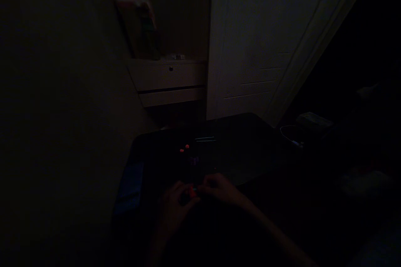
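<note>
The light is very dim. Near the front of a dark table, my left hand (177, 200) pinches a small red piece (193, 192) between thumb and fingers. My right hand (219, 187) meets it from the right, with its fingers pressed together. Between the two hands, by the right fingertips, shows a short pale bit (194, 189), too small and dark to name. Beyond the hands lie a small purple object (194, 160) and two small orange-red pieces (182, 150). Two thin pale sticks (205, 140) lie side by side farther back.
A blue flat object (129, 187) lies at the left of the dark table (244, 133). Behind stand a drawer unit (169, 77) with a bag (138, 21) on it and a pale panelled door (247, 41). A white cable (286, 133) is off to the right.
</note>
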A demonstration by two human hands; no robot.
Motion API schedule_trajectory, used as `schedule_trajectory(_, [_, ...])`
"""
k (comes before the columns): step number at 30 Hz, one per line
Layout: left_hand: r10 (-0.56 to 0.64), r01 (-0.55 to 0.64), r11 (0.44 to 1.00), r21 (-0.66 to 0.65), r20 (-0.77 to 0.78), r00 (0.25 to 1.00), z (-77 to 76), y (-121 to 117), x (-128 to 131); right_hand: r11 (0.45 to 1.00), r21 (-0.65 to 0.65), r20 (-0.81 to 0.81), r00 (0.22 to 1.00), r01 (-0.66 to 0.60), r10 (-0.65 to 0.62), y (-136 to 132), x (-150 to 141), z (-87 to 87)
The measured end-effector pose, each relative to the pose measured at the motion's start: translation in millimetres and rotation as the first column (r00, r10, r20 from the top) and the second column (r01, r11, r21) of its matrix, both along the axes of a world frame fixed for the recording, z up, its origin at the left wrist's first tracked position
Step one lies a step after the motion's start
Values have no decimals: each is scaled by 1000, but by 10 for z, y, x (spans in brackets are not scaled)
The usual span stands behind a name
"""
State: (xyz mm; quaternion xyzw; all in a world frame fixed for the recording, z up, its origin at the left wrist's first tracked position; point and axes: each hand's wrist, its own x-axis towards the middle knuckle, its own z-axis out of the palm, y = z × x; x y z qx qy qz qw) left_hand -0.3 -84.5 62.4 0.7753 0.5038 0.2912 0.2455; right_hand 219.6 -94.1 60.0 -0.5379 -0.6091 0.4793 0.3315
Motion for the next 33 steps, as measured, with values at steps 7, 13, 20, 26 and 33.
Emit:
schedule_trajectory(7, [-33, 33, 999, 20, 39, 999, 53, -23, -23, 1000, 17, 43, 999, 20, -21, 9, -7, 2])
schedule_trajectory(13, [-5, 5, 996, 85, -8, 1000, 52, -44, 31, 1000, -9, -35, 999, 13, -14, 8, -4, -3])
schedule_trajectory(20, [-11, 13, 992, 128, -14, 1000, -4, -38, 32, 998, -62, -36, 999, -20, 17, 67, 19, 53])
schedule_trajectory(26, [-21, 15, 983, 182, 32, 999, -19, -31, 46, 996, -80, -31, 999, -44, 41, 95, 62, 23])
schedule_trajectory(33, [-62, 60, 989, 138, 8, 998, -50, -18, 23, 997, -59, -52, 998, -42, 39, 118, 85, 97])
